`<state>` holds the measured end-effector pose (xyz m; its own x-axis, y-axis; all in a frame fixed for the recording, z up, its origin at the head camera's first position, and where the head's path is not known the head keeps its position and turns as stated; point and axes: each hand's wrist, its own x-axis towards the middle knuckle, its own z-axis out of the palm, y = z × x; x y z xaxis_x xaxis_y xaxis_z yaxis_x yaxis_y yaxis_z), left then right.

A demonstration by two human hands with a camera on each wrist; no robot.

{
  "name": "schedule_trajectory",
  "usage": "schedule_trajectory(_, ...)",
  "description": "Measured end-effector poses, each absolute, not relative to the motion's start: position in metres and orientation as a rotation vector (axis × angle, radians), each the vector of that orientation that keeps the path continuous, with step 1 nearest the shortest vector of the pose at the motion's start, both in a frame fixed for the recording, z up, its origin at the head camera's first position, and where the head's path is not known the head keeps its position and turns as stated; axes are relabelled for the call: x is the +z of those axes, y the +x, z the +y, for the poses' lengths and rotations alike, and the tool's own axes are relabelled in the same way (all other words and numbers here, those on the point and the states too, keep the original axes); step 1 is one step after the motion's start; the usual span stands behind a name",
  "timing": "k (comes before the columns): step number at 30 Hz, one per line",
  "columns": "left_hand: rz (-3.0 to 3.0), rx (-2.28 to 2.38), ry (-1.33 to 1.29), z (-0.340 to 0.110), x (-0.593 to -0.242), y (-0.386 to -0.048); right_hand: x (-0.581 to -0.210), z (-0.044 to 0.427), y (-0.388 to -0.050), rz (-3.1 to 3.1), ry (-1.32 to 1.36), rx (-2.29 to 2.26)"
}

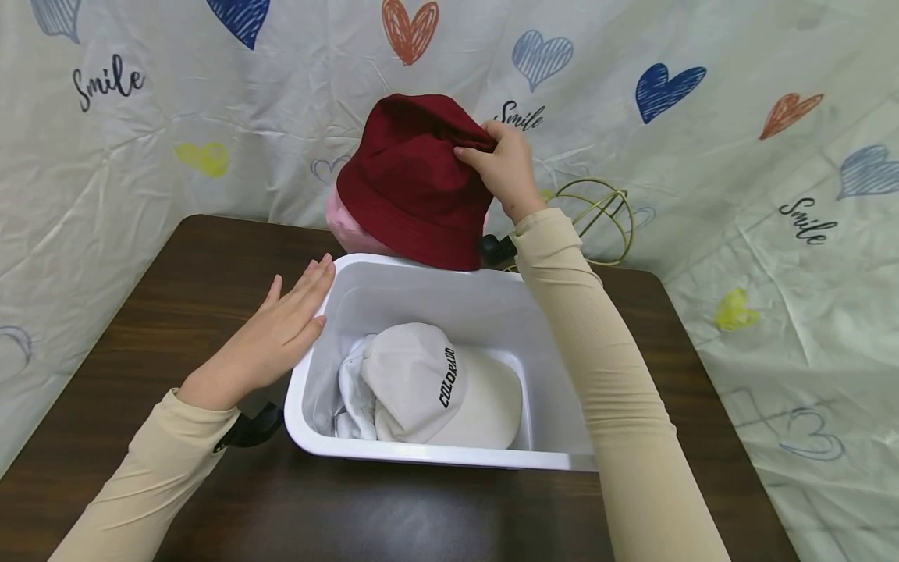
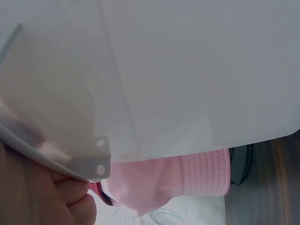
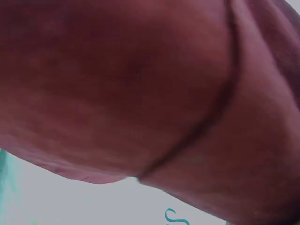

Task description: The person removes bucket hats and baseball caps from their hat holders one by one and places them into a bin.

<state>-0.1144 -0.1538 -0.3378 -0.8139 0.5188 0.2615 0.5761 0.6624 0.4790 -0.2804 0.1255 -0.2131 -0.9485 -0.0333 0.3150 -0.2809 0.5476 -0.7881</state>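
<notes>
My right hand (image 1: 509, 164) pinches the upper right side of a dark red bucket hat (image 1: 421, 179) between thumb and fingers. The hat is held up behind a white plastic bin (image 1: 449, 454), its brim hanging by the bin's back rim. Dark red fabric (image 3: 117, 93) fills most of the right wrist view. My left hand (image 1: 277, 339) lies with straight fingers against the bin's left rim. Inside the bin sits an off-white cap (image 1: 414, 382) lettered COLORADO, with a pale, bluish-white fabric item (image 1: 356, 394) beside it on the left.
Behind the red hat is a pink hat (image 2: 206, 173), mostly hidden in the head view. A gold wire frame (image 1: 621, 226) stands at the back right of the dark wooden table (image 1: 232, 257). A white printed curtain (image 1: 267, 101) hangs behind.
</notes>
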Motion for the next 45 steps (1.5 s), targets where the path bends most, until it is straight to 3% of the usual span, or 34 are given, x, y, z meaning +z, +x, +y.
schedule_trajectory(11,-2.758,-0.875,-0.916,-0.155,-0.338,-0.113,-0.201,0.126,-0.275,-2.472,0.303,1.4)
schedule_trajectory(23,-2.78,-0.867,-0.913,-0.155,-0.335,-0.111,-0.195,0.16,-0.267,-2.239,0.474,1.56)
schedule_trajectory(33,-2.757,-0.863,-0.93,-0.154,-0.336,-0.112,-0.189,0.173,-0.245,-2.275,0.531,1.566)
schedule_trajectory(45,-2.771,-0.866,-0.926,-0.154,-0.335,-0.112,-0.193,0.183,-0.253,-2.315,0.535,1.47)
